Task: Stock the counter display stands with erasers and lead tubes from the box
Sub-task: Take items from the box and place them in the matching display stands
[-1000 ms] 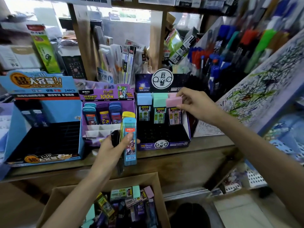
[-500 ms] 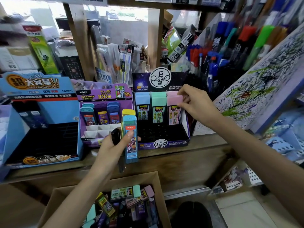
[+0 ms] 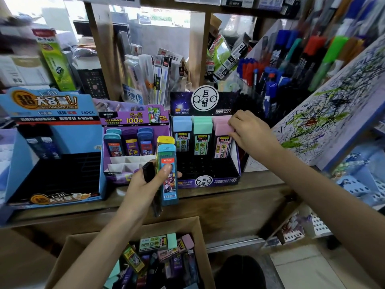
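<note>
Right hand (image 3: 250,132) pinches the pink-capped lead tube (image 3: 223,138), seating it (I judge) in the right slot of the starry display stand (image 3: 208,181), beside the green-capped tube (image 3: 203,134). Left hand (image 3: 145,184) clasps teal and yellow lead cases (image 3: 167,178), queued near the cardboard box (image 3: 200,226)

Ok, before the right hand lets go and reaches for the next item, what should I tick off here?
1. Pink tube stands upright in the right column of the dark stand: ok.
2. Pink tube pushed fully down into its slot: cannot tell, its base is hidden.
3. Right hand free for another item: not ok, its fingers pinch the pink cap.
4. Left hand grips the teal tube firmly, thumb across it: ok.
5. Ultraman stand has room for more: ok, its front white compartments show no tubes.
6. Stock left in the box: ok.
</note>
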`<state>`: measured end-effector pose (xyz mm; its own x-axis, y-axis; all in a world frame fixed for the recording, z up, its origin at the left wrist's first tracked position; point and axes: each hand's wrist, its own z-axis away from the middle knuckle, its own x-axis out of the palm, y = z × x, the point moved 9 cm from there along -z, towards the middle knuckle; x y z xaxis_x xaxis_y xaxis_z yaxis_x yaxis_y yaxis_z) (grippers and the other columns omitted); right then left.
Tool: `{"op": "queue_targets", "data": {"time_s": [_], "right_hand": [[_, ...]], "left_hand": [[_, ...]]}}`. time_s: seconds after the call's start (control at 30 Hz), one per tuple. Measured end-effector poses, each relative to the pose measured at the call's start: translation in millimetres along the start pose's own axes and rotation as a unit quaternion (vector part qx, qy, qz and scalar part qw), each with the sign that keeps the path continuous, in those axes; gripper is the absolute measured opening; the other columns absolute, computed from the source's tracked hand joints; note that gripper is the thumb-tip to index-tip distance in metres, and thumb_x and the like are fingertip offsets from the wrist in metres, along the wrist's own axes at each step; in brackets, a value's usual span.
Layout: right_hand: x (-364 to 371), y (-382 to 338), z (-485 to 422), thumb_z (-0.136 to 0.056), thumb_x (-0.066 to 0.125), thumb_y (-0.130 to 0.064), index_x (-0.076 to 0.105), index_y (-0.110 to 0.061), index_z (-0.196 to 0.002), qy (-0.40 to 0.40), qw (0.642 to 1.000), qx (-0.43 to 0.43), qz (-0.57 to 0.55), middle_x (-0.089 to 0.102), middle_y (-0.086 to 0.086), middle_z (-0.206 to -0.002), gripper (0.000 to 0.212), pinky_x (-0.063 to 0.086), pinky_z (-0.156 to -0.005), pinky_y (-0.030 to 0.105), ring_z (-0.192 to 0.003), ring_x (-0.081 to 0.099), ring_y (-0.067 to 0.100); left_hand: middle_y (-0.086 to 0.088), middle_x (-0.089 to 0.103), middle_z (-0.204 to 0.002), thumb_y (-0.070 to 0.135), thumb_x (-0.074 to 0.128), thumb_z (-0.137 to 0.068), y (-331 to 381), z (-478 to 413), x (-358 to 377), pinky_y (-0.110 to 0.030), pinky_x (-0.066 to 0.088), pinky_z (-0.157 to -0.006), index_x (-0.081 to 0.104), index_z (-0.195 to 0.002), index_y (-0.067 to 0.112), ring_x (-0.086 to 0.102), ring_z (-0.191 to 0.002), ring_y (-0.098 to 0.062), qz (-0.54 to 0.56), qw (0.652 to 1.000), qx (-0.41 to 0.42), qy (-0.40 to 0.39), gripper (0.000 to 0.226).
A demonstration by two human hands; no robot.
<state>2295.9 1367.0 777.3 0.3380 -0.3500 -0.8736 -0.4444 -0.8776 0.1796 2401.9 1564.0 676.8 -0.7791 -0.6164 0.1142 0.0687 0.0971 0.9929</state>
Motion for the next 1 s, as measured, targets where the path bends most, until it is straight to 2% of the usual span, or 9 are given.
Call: {"op": "queue_targets", "data": {"time_s": [0.13, 0.27, 0.4, 0.47, 0.53, 0.63, 0.8, 0.9, 1.0], "right_hand": [[-8, -4, -3, -0.095, 0.051, -0.020, 0.064, 0.001, -0.107, -0.004, 1.000, -0.004, 0.018, 0.054, 0.015, -0.116, 0.027, 0.040, -0.088, 0.038, -0.104, 0.046, 0.030], [-27, -38, 2, -0.093, 0.054, -0.022, 0.064, -0.004, -0.111, 0.038, 0.985, 0.010, -0.168, 0.059, 0.007, -0.108, 0.027, 0.040, -0.085, 0.029, -0.095, 0.050, 0.018], [-7, -91, 4, -0.088, 0.060, -0.035, 0.068, -0.022, -0.094, -0.099, 0.871, 0.080, -0.475, 0.068, -0.006, -0.087, 0.017, 0.050, -0.073, 0.022, -0.078, 0.061, 0.004], [3, -113, 6, -0.087, 0.063, -0.032, 0.067, -0.023, -0.090, -0.138, 0.817, 0.106, -0.550, 0.070, 0.001, -0.085, 0.010, 0.051, -0.069, 0.026, -0.073, 0.063, 0.005], [11, -130, 5, -0.088, 0.064, -0.025, 0.067, -0.015, -0.094, -0.153, 0.781, 0.120, -0.594, 0.070, 0.008, -0.087, 0.013, 0.051, -0.064, 0.027, -0.068, 0.061, 0.007], [17, -144, -1, -0.089, 0.063, -0.022, 0.068, -0.011, -0.094, -0.163, 0.767, 0.123, -0.608, 0.069, 0.001, -0.079, 0.014, 0.052, -0.060, 0.021, -0.064, 0.060, 0.003], [26, -157, -14, -0.089, 0.063, -0.020, 0.065, -0.006, -0.088, -0.178, 0.728, 0.152, -0.645, 0.070, 0.001, -0.074, 0.014, 0.052, -0.057, 0.025, -0.061, 0.065, 0.009], [16, -147, -33, -0.088, 0.064, -0.018, 0.064, -0.007, -0.084, -0.125, 0.718, 0.159, -0.666, 0.070, 0.002, -0.071, 0.012, 0.050, -0.053, 0.021, -0.059, 0.064, 0.011], [-2, -137, -53, -0.088, 0.063, -0.011, 0.060, -0.013, -0.081, -0.049, 0.736, 0.137, -0.661, 0.068, -0.004, -0.063, 0.007, 0.048, -0.047, 0.017, -0.053, 0.063, 0.008]], "left_hand": [[0.001, 0.074, -0.095, 0.056, 0.060, -0.073, 2, 1, -1, -0.030, 0.050, -0.046, 0.067, -0.092, 0.049, 0.071, -0.070, -0.013, -0.016, 1.000, 0.007, -0.004, 0.021], [-0.001, 0.075, -0.094, 0.055, 0.062, -0.072, 2, 1, -4, -0.031, 0.052, -0.053, 0.068, -0.092, 0.046, 0.070, -0.074, -0.014, -0.005, 1.000, 0.010, -0.004, 0.023], [0.002, 0.075, -0.093, 0.055, 0.065, -0.070, 3, 0, -8, -0.031, 0.057, -0.062, 0.069, -0.093, 0.046, 0.071, -0.083, -0.012, 0.004, 1.000, 0.021, -0.001, 0.025], [0.004, 0.075, -0.091, 0.052, 0.068, -0.067, 4, 0, -13, -0.020, 0.055, -0.062, 0.071, -0.092, 0.043, 0.071, -0.084, -0.010, 0.018, 0.999, 0.025, 0.011, 0.027], [0.004, 0.075, -0.092, 0.053, 0.070, -0.064, 2, 1, -21, -0.023, 0.054, -0.064, 0.071, -0.091, 0.041, 0.071, -0.086, -0.011, 0.021, 0.999, 0.018, 0.022, 0.030], [0.001, 0.075, -0.090, 0.057, 0.070, -0.060, -3, 4, -42, -0.033, 0.052, -0.070, 0.071, -0.086, 0.040, 0.071, -0.086, -0.016, 0.032, 0.999, -0.001, 0.042, 0.031], [0.001, 0.074, -0.086, 0.052, 0.061, -0.071, 6, 12, -79, -0.032, 0.052, -0.067, 0.070, -0.087, 0.028, 0.067, -0.082, -0.020, -0.011, 0.996, 0.029, 0.087, 0.030], [0.006, 0.072, -0.078, 0.043, 0.056, -0.078, 16, 17, -102, -0.020, 0.051, -0.064, 0.066, -0.093, 0.015, 0.065, -0.078, -0.011, -0.042, 0.991, 0.055, 0.114, 0.034], [0.007, 0.072, -0.073, 0.042, 0.055, -0.080, 18, 21, -124, -0.017, 0.051, -0.056, 0.066, -0.095, 0.019, 0.065, -0.066, -0.006, -0.035, 0.989, 0.055, 0.132, 0.030]]}}
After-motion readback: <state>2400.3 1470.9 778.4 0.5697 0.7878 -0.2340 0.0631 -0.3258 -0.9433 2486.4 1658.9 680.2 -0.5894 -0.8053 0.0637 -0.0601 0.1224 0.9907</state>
